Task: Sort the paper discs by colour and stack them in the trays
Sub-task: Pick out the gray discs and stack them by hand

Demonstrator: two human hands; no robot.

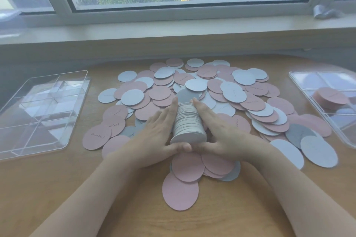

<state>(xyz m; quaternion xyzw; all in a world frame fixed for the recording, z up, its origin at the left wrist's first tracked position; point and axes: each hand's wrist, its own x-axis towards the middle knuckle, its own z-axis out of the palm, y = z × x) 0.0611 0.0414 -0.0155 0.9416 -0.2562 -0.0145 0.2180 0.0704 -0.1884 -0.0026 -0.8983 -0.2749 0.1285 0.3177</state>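
grip: both hands on one stack of white discs (187,123), lying on its side above the pile, edges up. left hand (158,132) flat along the stack's left side, fingers straight, thumb under the near end. right hand (221,132) mirrors it on the right side, fingers straight, thumb meeting the left thumb at the near face. the stack is squeezed between the two palms, not wrapped by curled fingers.

around the hands: loose pile of pink and white discs (192,90) spread over the middle of the wooden tabletop (57,188), overlapping; some carry handwriting, too small to read. one pink disc (180,191) lies nearest the body, between the forearms.

outward: clear divided tray (38,113) at far left, well apart from the pile, no discs visible in it. second clear tray (325,102) at far right, holding a short stack of pink discs (330,97) in one compartment. window sill (173,32) behind.
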